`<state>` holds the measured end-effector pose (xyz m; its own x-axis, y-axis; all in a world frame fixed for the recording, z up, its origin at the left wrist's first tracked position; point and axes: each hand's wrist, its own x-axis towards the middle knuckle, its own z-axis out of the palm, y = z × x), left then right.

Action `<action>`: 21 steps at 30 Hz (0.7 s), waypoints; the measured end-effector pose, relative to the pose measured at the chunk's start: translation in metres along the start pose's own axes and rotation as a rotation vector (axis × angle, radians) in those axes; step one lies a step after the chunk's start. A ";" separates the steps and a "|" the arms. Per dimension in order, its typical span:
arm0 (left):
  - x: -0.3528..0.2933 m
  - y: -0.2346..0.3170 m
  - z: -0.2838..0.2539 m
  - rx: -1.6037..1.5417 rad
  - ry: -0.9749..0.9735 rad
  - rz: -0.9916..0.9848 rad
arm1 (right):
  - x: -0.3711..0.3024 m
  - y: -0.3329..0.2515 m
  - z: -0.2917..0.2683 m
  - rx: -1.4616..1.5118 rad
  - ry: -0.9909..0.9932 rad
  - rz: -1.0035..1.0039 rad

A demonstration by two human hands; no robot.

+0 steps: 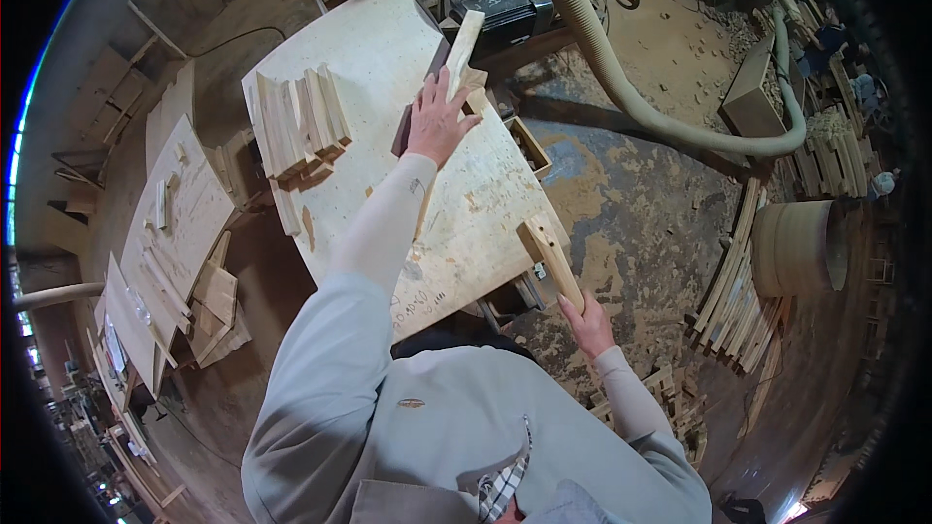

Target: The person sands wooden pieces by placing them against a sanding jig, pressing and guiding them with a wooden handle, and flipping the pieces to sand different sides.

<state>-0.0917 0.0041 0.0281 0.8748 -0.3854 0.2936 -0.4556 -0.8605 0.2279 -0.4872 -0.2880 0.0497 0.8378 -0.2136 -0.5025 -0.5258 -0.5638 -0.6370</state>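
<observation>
My left hand (440, 124) lies over a pale wooden strip (466, 47) on the light plywood tabletop (476, 199). Its fingers are stretched out and the thumb stands apart; part of the strip is hidden beneath the hand. Just left of it runs a dark reddish-brown fence (419, 87). At the table's right corner, my right hand (590, 326) is closed around the near end of another wooden strip (555, 264). That strip's far end reaches the table edge. A row of similar wooden strips (303, 121) lies on the table's left part.
Behind the fence sits a black motor (500, 12). A thick ribbed hose (621, 97) curves to the right. On the right stand stacked wood strips (733, 281) and a round drum (798, 247). Boards with offcuts (184, 204) are at left. An open wooden drawer (529, 146) juts from the table's right side.
</observation>
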 end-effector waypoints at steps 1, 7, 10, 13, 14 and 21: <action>0.004 -0.011 0.002 -0.004 -0.001 -0.005 | 0.010 -0.005 0.006 -0.018 0.045 -0.050; 0.038 -0.065 0.008 0.065 -0.007 -0.040 | 0.049 -0.054 0.023 -0.049 0.047 -0.089; 0.061 -0.090 0.012 0.060 0.004 -0.039 | 0.074 -0.069 0.033 0.021 0.015 -0.057; 0.082 -0.123 0.013 0.087 0.046 -0.032 | 0.100 -0.091 0.042 0.053 0.000 -0.067; 0.091 -0.128 0.013 0.085 0.028 -0.040 | 0.106 -0.104 0.040 0.048 0.005 -0.062; 0.126 -0.164 0.015 0.078 0.036 -0.045 | 0.137 -0.139 0.049 0.021 0.085 -0.148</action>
<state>0.0960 0.0913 0.0135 0.8869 -0.3346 0.3185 -0.4003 -0.9007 0.1687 -0.3068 -0.2002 0.0408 0.9154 -0.1969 -0.3511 -0.3977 -0.5773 -0.7131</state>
